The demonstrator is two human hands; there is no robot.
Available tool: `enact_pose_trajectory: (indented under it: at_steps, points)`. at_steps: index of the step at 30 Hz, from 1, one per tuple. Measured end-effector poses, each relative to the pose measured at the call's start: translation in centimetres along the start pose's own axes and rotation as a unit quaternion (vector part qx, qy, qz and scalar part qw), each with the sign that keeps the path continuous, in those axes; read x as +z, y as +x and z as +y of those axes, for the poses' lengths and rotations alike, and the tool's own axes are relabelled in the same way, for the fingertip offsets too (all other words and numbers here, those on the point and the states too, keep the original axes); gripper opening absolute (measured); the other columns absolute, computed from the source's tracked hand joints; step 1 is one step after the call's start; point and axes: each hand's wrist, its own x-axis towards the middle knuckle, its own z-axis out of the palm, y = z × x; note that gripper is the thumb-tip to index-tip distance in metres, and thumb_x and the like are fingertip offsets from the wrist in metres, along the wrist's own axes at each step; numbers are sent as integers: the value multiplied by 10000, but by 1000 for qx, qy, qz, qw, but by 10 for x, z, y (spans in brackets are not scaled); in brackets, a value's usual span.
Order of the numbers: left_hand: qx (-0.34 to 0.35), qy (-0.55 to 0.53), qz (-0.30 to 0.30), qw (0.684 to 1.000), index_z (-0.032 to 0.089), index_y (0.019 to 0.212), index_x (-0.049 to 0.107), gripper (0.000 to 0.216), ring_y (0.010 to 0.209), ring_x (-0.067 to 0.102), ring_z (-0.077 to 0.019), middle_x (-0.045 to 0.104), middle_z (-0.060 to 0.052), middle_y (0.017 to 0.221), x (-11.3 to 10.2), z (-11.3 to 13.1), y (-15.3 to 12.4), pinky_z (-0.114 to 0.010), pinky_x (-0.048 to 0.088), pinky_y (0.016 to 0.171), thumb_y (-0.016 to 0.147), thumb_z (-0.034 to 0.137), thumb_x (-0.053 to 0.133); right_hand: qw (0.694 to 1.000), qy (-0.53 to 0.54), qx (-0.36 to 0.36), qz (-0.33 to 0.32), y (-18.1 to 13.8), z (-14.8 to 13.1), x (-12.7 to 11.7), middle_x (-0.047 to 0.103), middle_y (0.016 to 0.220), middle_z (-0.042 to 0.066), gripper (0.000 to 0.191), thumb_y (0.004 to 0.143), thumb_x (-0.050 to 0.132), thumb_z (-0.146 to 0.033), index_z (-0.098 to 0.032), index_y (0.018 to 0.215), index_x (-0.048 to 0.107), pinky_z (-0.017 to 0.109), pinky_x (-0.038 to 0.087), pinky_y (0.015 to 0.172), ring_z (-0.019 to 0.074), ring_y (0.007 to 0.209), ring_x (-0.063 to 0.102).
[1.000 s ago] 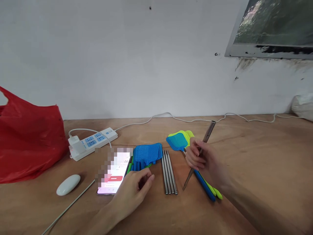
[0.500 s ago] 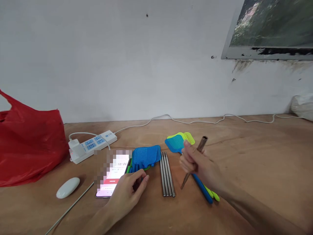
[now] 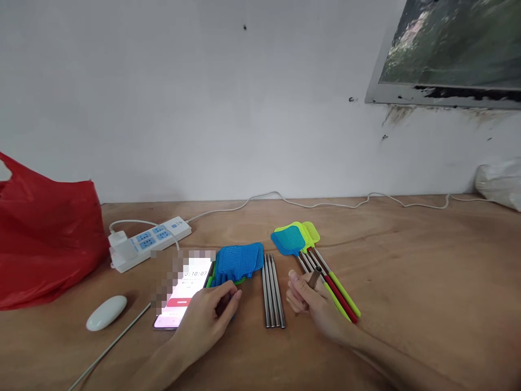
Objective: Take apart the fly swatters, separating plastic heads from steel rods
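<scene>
Phone (image 3: 189,290) with lit screen, dark digits (image 3: 197,273) ending in 10:07 across its upper part, left end of that line hidden by pixelation, lettering on the red button (image 3: 178,302) too small to read, markings on the white power strip (image 3: 153,238) likewise illegible

Plain wall (image 3: 163,108), greyish white, fills the back. Small dark hole (image 3: 245,27) high up near the middle; two chipped marks (image 3: 352,99) further right. Upper right: dark glossy pane (image 3: 451,43) in a grey frame (image 3: 376,81), cut off by view edge; window or picture, can't tell. Pane has greenish reflections, pale glare at left, black patches along the bottom. Brown stain (image 3: 399,113) on wall just under frame. Brown wood-grain counter (image 3: 427,260) runs up to the wall, full width. Light soft, fairly even; faint sheen on counter.
</scene>
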Motion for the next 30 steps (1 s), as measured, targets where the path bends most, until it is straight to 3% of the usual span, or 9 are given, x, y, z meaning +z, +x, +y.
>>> enact_pose_trajectory:
  at_steps: [5,10,14,18,23,28,30]
  points:
    - [19,7,15,1000,215,693,453,373,492,427,-127,463,52,541,0,-2,1,-250,282,509,1019,377,373,998,55,-21,13,2,3,3,234,472,-104,619,884,624,-631,-239,561,269,270,158,443,68,427,187]
    - [25,26,27,999,215,691,458,377,493,445,-131,482,48,543,-4,2,3,-248,290,510,1020,380,377,993,110,-37,10,0,5,0,307,573,-95,434,855,682,-568,-229,712,452,232,195,430,83,467,224]
    - [33,68,16,997,215,692,455,358,537,494,-150,522,28,593,-7,11,10,-257,295,532,1013,352,377,989,110,-54,84,4,3,-6,397,598,-70,416,889,624,-606,-226,760,515,240,342,465,106,489,351]
    - [68,110,24,991,212,697,461,337,584,529,-165,533,13,638,-6,13,15,-262,299,556,1008,311,374,982,-9,-74,176,10,-1,-18,531,640,-13,505,910,549,-667,-209,699,565,281,423,575,145,574,495]
    - [61,99,58,992,212,713,475,332,546,493,-154,495,26,609,-3,1,9,-255,290,545,1012,316,377,962,-116,-83,234,15,-1,-34,458,613,-21,564,901,530,-698,-202,638,580,272,339,531,139,568,422]
    - [53,76,72,993,214,710,478,349,498,448,-143,437,48,559,-3,-7,8,-254,263,523,1015,363,400,974,-69,-70,204,18,1,-38,265,538,-94,500,862,589,-697,-213,734,577,242,188,422,92,448,224]
    - [55,74,70,993,215,720,484,340,500,447,-144,436,50,558,-4,-10,9,-255,259,526,1014,367,409,975,-79,-82,188,18,0,-39,314,518,-94,449,876,608,-648,-210,774,605,234,220,413,90,429,270]
